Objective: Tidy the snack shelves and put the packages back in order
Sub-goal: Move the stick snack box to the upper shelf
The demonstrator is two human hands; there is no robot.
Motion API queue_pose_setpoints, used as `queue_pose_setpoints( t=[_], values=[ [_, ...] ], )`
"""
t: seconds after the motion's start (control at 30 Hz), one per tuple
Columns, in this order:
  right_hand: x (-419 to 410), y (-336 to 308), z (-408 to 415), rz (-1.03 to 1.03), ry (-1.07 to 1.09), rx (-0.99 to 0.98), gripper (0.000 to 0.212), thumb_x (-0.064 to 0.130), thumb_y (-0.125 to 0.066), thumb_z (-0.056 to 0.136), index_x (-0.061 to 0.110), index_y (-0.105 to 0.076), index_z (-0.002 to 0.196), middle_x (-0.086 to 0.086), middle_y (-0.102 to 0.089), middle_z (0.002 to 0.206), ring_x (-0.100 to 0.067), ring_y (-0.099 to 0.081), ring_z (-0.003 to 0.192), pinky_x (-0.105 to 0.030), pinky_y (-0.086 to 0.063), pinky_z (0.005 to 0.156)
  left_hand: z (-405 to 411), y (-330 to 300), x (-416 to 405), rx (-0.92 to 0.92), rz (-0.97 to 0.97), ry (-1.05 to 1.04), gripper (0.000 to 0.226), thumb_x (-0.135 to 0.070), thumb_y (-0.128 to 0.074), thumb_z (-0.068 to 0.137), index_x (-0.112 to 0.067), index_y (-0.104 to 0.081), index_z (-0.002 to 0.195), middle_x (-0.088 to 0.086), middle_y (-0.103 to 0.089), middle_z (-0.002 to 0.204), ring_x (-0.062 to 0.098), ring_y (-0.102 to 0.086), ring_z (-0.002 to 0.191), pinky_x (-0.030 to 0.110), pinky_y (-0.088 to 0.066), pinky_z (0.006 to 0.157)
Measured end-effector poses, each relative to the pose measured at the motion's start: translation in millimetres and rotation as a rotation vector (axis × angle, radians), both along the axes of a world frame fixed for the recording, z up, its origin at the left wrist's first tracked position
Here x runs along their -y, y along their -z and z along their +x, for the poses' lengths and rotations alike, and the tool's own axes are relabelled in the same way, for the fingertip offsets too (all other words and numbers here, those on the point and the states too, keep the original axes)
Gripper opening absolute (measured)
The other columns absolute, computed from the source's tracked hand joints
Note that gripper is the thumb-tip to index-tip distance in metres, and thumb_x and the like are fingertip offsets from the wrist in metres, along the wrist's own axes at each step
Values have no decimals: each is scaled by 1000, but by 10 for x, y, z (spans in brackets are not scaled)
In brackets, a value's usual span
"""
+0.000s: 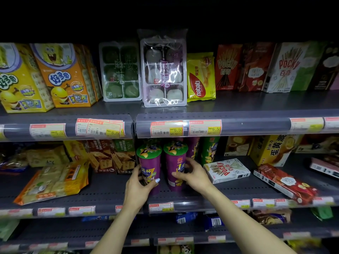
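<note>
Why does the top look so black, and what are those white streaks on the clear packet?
Head view: light falls off above the top shelf, so it goes black; the streaks are glare on the purple mochi tray wrapper; the wide lens bends the shelf rail; edge boxes and price tags look soft.

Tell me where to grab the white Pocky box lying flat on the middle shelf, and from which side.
Take the white Pocky box across its narrow thickness at the front edge nearest the aisle, coming from the front. It lies flat, so its broad face offers no pinch; purple cups crowd its left.
</note>
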State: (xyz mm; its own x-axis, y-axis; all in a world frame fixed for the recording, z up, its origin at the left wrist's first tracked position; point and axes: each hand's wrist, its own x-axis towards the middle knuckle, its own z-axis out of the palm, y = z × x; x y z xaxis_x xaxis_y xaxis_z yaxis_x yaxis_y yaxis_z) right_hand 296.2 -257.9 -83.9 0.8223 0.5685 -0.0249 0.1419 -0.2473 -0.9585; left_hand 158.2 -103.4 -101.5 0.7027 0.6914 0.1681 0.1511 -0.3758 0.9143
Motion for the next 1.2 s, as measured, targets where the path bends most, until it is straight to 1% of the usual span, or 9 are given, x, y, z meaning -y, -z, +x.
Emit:
queue_pose_setpoints(
  t=[0.13, 0.37, 0.53, 0.63, 0.8, 0.9, 0.97, 1.1, 1.2],
  values=[
    [33, -22, 4, -18, 9, 8, 74, 36, -86, 65, 31, -50, 129, 2, -66, 113, -17, -64, 104, -45, -54, 90, 4, 14, 10, -7, 7, 4, 83, -28, -83, 70, -18, -39, 140, 2, -61, 124, 16, -58, 108, 35, -49, 91],
    [241, 14, -10, -34, 37, 2, 80, 39, -84, 68, 26, -44, 137, 0, -55, 118, -19, -57, 113, -44, -53, 92, -90, 57, 114, 7, 39, -93, 100, -30, -85, 67, -18, -26, 148, 7, -39, 143, 23, -45, 126, 42, -41, 103],
    [609, 22, 62, -50, 57, -34, 70, 34, -82, 72, 21, -48, 132, -3, -57, 121, -21, -59, 109, -39, -54, 87, -174, 2, 556, 95, 232, -182, 74, -22, -79, 75, -21, -37, 135, -2, -40, 122, 20, -47, 114, 36, -43, 93],
    [924, -39, 182, -56, 23, -46, 61, 27, -81, 75, 17, -52, 128, -1, -58, 112, -15, -59, 99, -22, -50, 72, -55, -3, 869, 100, 355, -152, 62, -21, -78, 76, -19, -44, 129, -2, -43, 120, 20, -47, 113, 37, -44, 89],
    [1491, -205, 497, -149, -51, 24, 51, 27, -81, 74, 19, -58, 119, 6, -61, 98, -3, -59, 80, -12, -43, 60, 375, -75, 1409, 116, 530, 41, 45, -33, -72, 81, -20, -53, 120, -10, -47, 114, 10, -46, 109, 27, -41, 90],
    [1864, -276, 716, -198, -41, 124, 47, 27, -82, 73, 21, -61, 115, 6, -63, 95, -2, -59, 78, -15, -47, 67, 729, -100, 1649, 51, 630, 180, 47, -42, -67, 81, -22, -51, 121, -8, -48, 115, 11, -46, 108, 24, -40, 88],
    [2123, -285, 858, -222, -2, 176, 44, 29, -83, 71, 23, -62, 109, 3, -64, 94, -9, -60, 80, -26, -50, 75, 942, -113, 1762, -14, 694, 228, 52, -48, -62, 81, -22, -49, 124, -4, -50, 119, 15, -48, 109, 29, -44, 87],
    [2573, -232, 1082, -322, 131, 288, 43, 34, -82, 71, 22, -65, 108, 4, -67, 100, -11, -60, 95, -20, -44, 74, 1238, -141, 1906, -147, 741, 273, 61, -45, -68, 81, -17, -47, 132, 2, -50, 127, 23, -49, 114, 36, -46, 90],
    [2775, -152, 1203, -387, 210, 384, 48, 38, -80, 70, 23, -64, 113, 1, -66, 111, -18, -55, 109, -27, -43, 86, 1405, -143, 1942, -250, 717, 279, 71, -50, -68, 79, -16, -43, 136, 6, -49, 130, 26, -48, 115, 38, -43, 93]
  ],
)
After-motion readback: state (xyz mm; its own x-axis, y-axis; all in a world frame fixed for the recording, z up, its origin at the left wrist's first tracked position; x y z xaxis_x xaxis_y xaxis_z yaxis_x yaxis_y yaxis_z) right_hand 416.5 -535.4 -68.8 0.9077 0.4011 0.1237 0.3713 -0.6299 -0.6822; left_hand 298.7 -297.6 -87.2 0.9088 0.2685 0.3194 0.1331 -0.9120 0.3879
